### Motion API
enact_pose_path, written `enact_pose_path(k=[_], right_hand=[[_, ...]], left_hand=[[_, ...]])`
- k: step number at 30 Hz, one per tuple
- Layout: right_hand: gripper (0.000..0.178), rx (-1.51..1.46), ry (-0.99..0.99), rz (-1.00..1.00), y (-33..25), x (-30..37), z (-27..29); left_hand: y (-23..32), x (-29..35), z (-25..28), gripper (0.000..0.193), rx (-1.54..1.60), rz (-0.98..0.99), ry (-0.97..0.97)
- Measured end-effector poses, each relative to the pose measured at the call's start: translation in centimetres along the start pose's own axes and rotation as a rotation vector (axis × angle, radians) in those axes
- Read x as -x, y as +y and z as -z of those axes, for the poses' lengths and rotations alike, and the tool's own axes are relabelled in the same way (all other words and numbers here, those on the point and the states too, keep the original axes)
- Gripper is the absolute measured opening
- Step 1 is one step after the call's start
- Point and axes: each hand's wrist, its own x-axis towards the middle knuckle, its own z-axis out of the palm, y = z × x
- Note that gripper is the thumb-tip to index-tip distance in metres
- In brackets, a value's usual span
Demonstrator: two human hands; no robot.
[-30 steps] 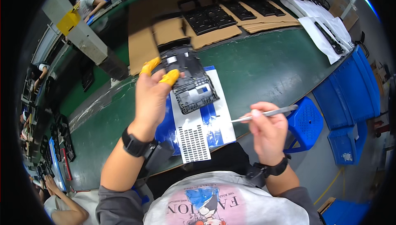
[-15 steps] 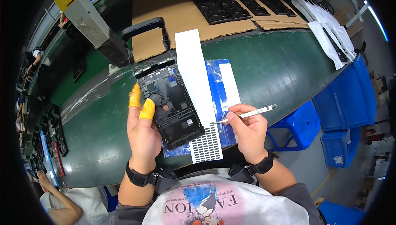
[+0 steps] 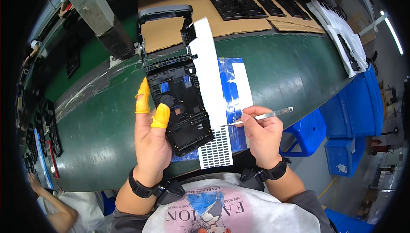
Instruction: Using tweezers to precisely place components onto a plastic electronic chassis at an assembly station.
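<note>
My left hand (image 3: pixel 151 141) grips a black plastic housing (image 3: pixel 183 105) by its left side. Yellow finger cots cover the thumb and a fingertip of that hand. The housing has a looped handle at its far end and moulded ribs inside. My right hand (image 3: pixel 265 137) pinches metal tweezers (image 3: pixel 273 114), their tips at the top edge of a grid of small black stickers (image 3: pixel 215 147). These stickers sit on the near end of a long white sheet (image 3: pixel 207 75), which the housing partly covers. Whether the tips hold a sticker is too small to tell.
Under the sheet lies a blue plastic-wrapped pad (image 3: pixel 232 87) on the green table (image 3: pixel 290 66). Several black housings (image 3: pixel 237 6) rest on cardboard (image 3: pixel 166 32) at the back. A pillar (image 3: pixel 96 11) stands at far left. Blue stool (image 3: pixel 305 132) and bins (image 3: pixel 354 109) are at right.
The housing in my left hand has turned more upright and shifted slightly right. My right hand has moved a little right and down, while the tweezer tips stay by the sticker grid.
</note>
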Motion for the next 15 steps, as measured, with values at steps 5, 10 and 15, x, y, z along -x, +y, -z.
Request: enact_pose_path(k=[5, 10, 15], right_hand=[[0.016, -0.15, -0.046, -0.017, -1.2, 0.0, 0.4], [0.019, -0.168, -0.164, 0.075, -3.9, 1.3, -1.6], [0.019, -0.152, -0.292, 0.006, -3.0, 1.4, -3.7]], left_hand=[[-0.1, 0.0, -0.3, 0.052, 0.148, 0.137, -0.047], [-0.5, 0.5, -0.4, 0.049, 0.25, 0.3, -0.037], [0.3, 0.8, -0.7, 0.046, 0.257, 0.377, -0.024]])
